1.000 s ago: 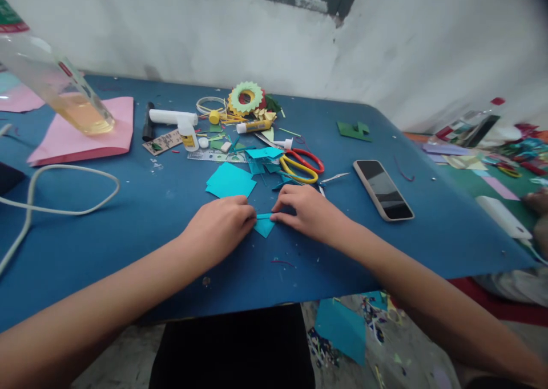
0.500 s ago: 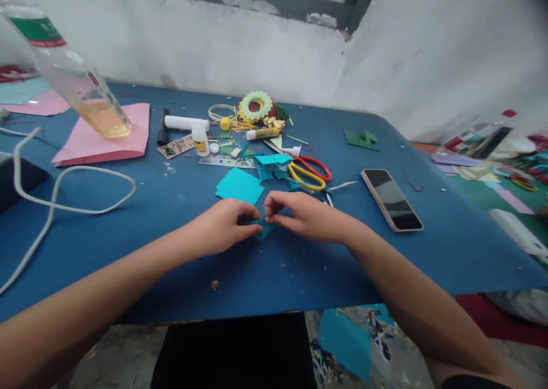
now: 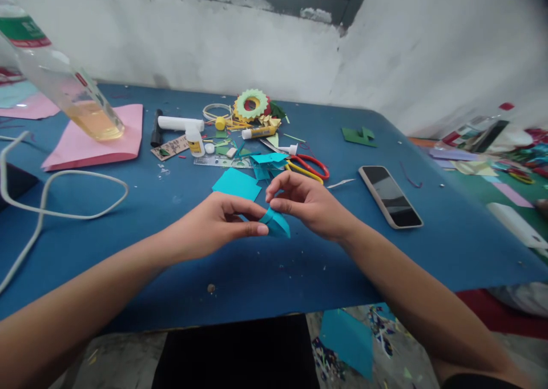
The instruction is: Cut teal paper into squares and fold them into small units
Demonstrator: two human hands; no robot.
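A small folded teal paper piece [image 3: 276, 222] is held just above the blue table [image 3: 141, 218] between both hands. My left hand [image 3: 214, 226] pinches its left end with thumb and fingers closed. My right hand [image 3: 310, 203] pinches its top right, fingers curled over it. Behind the hands lie a teal paper square [image 3: 237, 183], more teal scraps [image 3: 266, 162] and red-and-yellow scissors [image 3: 310, 168].
A phone [image 3: 390, 196] lies right of my right hand. A bottle with yellow liquid [image 3: 64, 84] stands on pink paper [image 3: 94, 140] at the left, near a white cable [image 3: 51, 209]. Glue bottles [image 3: 194, 138], a ruler and a paper flower [image 3: 251, 105] sit further back.
The teal piece was pressed flat on the table a second ago; both hands have lifted it off the surface and it now shows a folded, raised shape.
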